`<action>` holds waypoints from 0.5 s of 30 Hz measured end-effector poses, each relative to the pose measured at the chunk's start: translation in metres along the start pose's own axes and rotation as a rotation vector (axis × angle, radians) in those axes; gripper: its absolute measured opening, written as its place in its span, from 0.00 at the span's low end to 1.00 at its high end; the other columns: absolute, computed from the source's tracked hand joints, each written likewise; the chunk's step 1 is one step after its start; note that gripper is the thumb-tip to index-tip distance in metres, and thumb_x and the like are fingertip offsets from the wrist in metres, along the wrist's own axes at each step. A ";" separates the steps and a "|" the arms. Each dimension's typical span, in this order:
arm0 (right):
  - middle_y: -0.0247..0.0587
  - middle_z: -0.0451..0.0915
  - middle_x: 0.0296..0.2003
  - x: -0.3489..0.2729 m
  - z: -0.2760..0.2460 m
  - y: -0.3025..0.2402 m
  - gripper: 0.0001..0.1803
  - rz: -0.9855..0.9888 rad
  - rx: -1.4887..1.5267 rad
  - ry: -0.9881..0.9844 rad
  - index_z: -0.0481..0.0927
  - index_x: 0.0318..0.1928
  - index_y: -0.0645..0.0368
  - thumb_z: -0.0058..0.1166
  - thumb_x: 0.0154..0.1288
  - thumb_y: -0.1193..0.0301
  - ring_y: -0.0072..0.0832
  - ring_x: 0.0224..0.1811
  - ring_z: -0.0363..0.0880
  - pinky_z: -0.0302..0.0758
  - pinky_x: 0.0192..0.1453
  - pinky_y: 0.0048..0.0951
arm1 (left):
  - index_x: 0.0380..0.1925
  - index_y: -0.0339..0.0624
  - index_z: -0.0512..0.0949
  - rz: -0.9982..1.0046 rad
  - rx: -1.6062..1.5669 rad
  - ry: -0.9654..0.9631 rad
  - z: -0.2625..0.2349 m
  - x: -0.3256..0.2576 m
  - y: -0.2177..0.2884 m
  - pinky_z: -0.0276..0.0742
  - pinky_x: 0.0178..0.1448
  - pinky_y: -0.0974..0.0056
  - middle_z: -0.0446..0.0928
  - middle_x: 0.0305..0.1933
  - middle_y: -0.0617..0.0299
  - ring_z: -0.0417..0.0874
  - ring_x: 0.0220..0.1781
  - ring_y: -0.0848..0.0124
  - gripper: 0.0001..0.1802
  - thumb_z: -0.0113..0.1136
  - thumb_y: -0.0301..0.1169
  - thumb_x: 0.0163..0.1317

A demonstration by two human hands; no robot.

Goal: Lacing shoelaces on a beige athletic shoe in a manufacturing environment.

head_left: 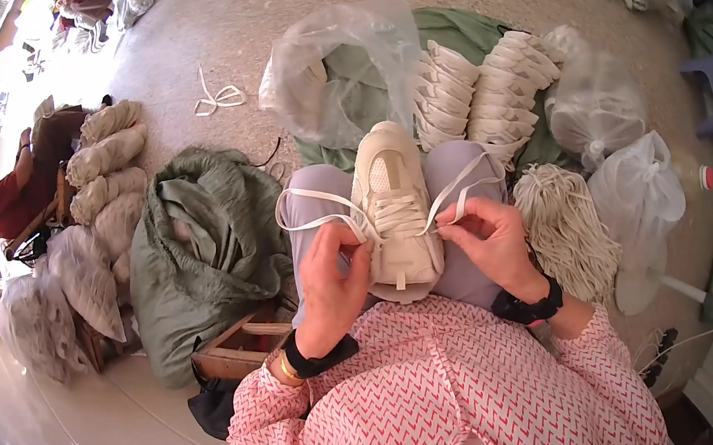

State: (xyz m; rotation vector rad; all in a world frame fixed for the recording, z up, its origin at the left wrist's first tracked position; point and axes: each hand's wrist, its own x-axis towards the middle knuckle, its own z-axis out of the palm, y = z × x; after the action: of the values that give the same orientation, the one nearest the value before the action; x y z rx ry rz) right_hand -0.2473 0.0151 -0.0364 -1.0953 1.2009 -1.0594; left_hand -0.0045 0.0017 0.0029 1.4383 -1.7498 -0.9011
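A cream sneaker upper (387, 169) rests on my lap between my knees, its toe pointing away from me. White lacing crosses its front in several rows. At its left side my left hand (333, 266) pinches one end of the shoelace (318, 200), which loops out over my left knee. My right hand (489, 239) is closed, thumb against fingertips, on the lace's other end (459, 194), to the right of the shoe. That end makes a loop above my right knee. Both hands are near the shoe's collar and tongue.
Stacked shoe uppers (509, 94) stand beyond my right knee, beside a clear plastic bag (342, 44). A bundle of laces (562, 222) hangs at my right. Left are a green sack (199, 261) and a wooden box (234, 351). Another person (15, 191) sits at far left.
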 end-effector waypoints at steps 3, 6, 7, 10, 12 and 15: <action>0.37 0.89 0.42 0.000 0.004 -0.005 0.08 -0.065 -0.144 0.019 0.86 0.45 0.65 0.66 0.66 0.84 0.20 0.44 0.87 0.83 0.51 0.23 | 0.34 0.33 0.74 -0.022 0.015 -0.008 -0.001 0.000 0.001 0.77 0.40 0.65 0.77 0.32 0.57 0.80 0.33 0.68 0.08 0.65 0.16 0.62; 0.38 0.89 0.40 0.003 0.005 -0.011 0.07 -0.122 -0.257 0.020 0.87 0.43 0.65 0.67 0.64 0.84 0.21 0.42 0.87 0.83 0.49 0.24 | 0.34 0.33 0.74 -0.030 0.007 -0.014 -0.001 0.000 0.001 0.77 0.40 0.65 0.77 0.32 0.57 0.80 0.33 0.68 0.08 0.65 0.16 0.62; 0.38 0.89 0.39 0.004 0.006 -0.013 0.06 -0.148 -0.269 0.019 0.87 0.41 0.65 0.67 0.64 0.83 0.21 0.42 0.88 0.83 0.48 0.24 | 0.35 0.33 0.74 -0.028 0.002 -0.018 -0.001 0.000 0.001 0.77 0.40 0.63 0.76 0.33 0.55 0.80 0.32 0.65 0.08 0.65 0.16 0.62; 0.42 0.89 0.38 0.006 0.010 -0.017 0.08 -0.113 -0.248 0.042 0.87 0.40 0.63 0.68 0.61 0.83 0.30 0.37 0.89 0.82 0.44 0.28 | 0.36 0.33 0.74 -0.025 -0.007 -0.020 -0.001 0.000 0.000 0.76 0.39 0.61 0.75 0.33 0.54 0.80 0.32 0.62 0.08 0.65 0.16 0.62; 0.42 0.90 0.38 0.004 0.010 -0.020 0.08 -0.154 -0.298 0.043 0.87 0.40 0.63 0.67 0.61 0.83 0.30 0.37 0.89 0.82 0.43 0.27 | 0.36 0.33 0.74 -0.025 -0.010 -0.018 0.000 0.001 0.000 0.76 0.39 0.61 0.75 0.33 0.54 0.80 0.32 0.63 0.08 0.64 0.15 0.62; 0.41 0.90 0.38 0.002 0.009 -0.019 0.07 -0.173 -0.356 0.037 0.87 0.41 0.63 0.67 0.61 0.83 0.28 0.36 0.89 0.82 0.43 0.27 | 0.36 0.33 0.74 -0.029 -0.005 -0.020 0.000 0.001 -0.001 0.76 0.39 0.62 0.75 0.33 0.54 0.80 0.32 0.63 0.08 0.65 0.15 0.62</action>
State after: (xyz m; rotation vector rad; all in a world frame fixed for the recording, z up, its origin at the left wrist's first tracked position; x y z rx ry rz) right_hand -0.2386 0.0104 -0.0173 -1.4810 1.3780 -1.0222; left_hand -0.0042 0.0011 0.0024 1.4598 -1.7439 -0.9374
